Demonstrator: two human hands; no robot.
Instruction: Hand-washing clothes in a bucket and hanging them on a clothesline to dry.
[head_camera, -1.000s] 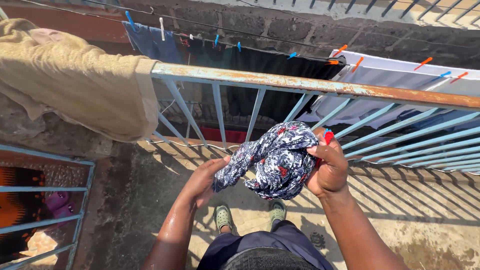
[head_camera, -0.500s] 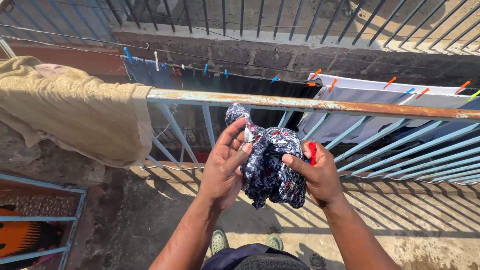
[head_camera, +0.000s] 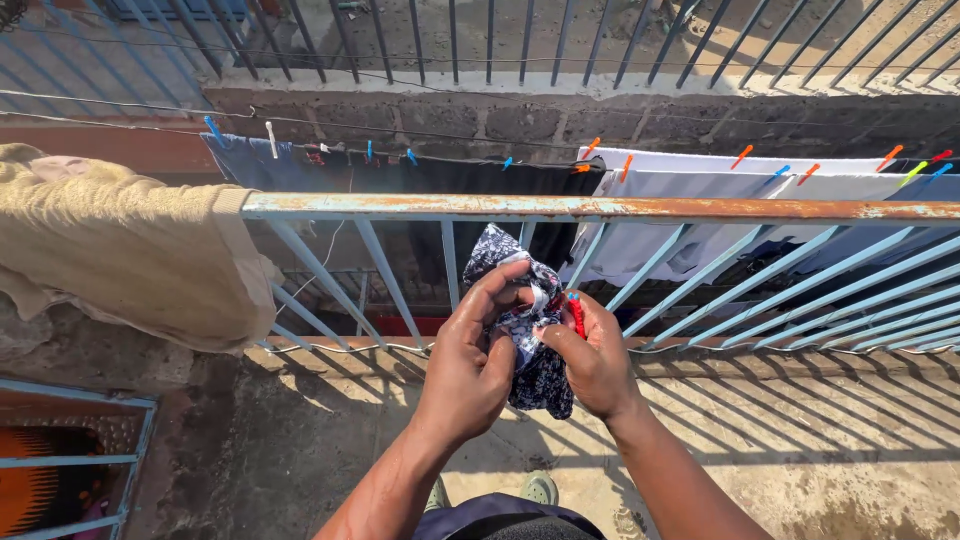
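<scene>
Cloth first: a small dark blue garment with a white and red floral print (head_camera: 530, 330) hangs bunched between both hands, just below the rusty blue railing (head_camera: 600, 208) and in front of its slanted bars. The left hand (head_camera: 472, 365) curls its fingers over the upper fold and pinches it against the thumb. The right hand (head_camera: 592, 362) grips the opposite edge, with a red clothes peg (head_camera: 577, 315) tucked against the fingers. The garment looks light, soft and limp; its lower part droops freely below the hands. It probably creases and slips easily, so a hem or seam edge seems the surest place to pinch. Left of the railing's corner a beige knitted cloth (head_camera: 130, 255) drapes. Beyond the railing, pegged laundry (head_camera: 700, 190) hangs on a line.
</scene>
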